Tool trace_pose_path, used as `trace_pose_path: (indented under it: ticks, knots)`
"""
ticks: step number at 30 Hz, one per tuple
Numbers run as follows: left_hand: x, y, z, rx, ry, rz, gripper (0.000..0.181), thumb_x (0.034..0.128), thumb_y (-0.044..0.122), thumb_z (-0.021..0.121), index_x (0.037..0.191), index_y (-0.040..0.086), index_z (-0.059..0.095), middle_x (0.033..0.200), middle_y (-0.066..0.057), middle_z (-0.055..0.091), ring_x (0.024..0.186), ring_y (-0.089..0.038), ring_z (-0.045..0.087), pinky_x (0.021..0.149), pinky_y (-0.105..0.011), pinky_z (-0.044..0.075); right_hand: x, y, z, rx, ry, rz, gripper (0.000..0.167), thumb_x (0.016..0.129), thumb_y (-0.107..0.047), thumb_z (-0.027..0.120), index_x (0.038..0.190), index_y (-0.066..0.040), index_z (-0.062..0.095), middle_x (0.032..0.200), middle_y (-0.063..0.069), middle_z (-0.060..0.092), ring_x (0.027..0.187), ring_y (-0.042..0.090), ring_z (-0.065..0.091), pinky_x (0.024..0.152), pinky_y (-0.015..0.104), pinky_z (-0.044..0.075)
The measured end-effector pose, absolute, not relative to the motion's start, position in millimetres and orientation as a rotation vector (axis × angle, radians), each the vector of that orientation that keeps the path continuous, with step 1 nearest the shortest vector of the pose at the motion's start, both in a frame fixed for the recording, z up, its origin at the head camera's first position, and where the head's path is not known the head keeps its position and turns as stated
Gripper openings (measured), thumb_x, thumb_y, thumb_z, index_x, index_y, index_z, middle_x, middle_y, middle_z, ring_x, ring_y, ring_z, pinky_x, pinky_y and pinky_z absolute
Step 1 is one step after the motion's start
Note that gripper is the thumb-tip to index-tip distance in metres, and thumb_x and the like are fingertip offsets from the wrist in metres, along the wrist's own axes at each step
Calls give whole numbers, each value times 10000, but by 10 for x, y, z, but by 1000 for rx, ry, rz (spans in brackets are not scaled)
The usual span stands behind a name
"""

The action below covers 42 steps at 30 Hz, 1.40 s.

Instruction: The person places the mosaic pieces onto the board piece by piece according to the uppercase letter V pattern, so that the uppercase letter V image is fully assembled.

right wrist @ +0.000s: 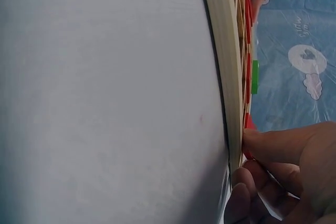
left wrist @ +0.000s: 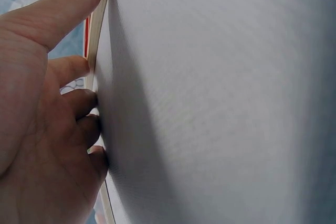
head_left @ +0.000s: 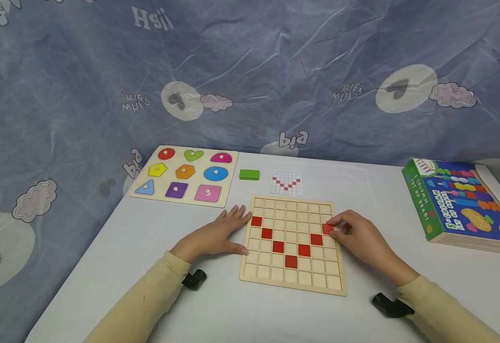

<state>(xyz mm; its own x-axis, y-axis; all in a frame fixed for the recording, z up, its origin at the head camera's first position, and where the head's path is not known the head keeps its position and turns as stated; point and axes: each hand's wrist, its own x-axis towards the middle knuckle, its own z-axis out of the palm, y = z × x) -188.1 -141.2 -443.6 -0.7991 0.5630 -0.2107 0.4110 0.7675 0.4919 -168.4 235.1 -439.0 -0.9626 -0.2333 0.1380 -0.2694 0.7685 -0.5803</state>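
Note:
A wooden grid board lies on the table with several red square tiles in its cells, set in a V shape. At its right edge my right hand pinches a red tile between thumb and index finger. That red tile looks slightly tilted in the right wrist view. My left hand rests at the board's left edge, fingers spread and fairly straight, thumb touching the rim. Behind the board lies a pattern card printed with a red V on a grid.
A knob puzzle board with colored shapes lies at the back left. Beside it sits a green block. At the right stands a box of beads. White cloth covers the table, and a patterned curtain hangs behind.

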Motion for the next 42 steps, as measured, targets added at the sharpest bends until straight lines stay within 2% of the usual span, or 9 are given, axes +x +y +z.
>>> trace_pose_path:
  ticks: [10, 27, 37, 42]
  knots:
    - [-1880, -1411, -4407, 749, 2607, 612, 1033, 818, 490, 820, 1625, 165, 262, 1698, -77, 137, 1572, -264, 30, 1269, -442, 32, -1694, 2352, -4389, 488, -2889, 904, 254, 865, -52, 799, 1103, -131, 764, 1043, 23, 674, 796, 129, 550, 637, 271, 451]
    - [-1888, -1417, -4433, 749, 2610, 603, 1034, 820, 492, 819, 1627, 173, 257, 1698, -69, 132, 1571, -250, 29, 1269, -428, 36, -1683, 2367, -4391, 494, -2929, 881, 224, 896, -53, 761, 1115, -93, 781, 1121, 67, 662, 881, 185, 570, 705, 302, 494]
    - [-1890, -1416, -4438, 750, 2611, 609, 1030, 821, 494, 817, 1627, 173, 260, 1699, -68, 131, 1571, -250, 25, 1269, -433, 33, -1681, 2356, -4402, 487, -2932, 890, 275, 893, -65, 762, 1165, -104, 762, 1057, 47, 641, 845, 174, 552, 679, 291, 458]
    - [-1888, -1416, -4437, 751, 2609, 610, 1030, 821, 492, 818, 1626, 172, 261, 1699, -68, 132, 1571, -249, 27, 1269, -431, 33, -1652, 2360, -4385, 477, -2909, 913, 310, 877, -65, 777, 1185, -94, 750, 1043, 67, 639, 862, 190, 584, 704, 312, 486]
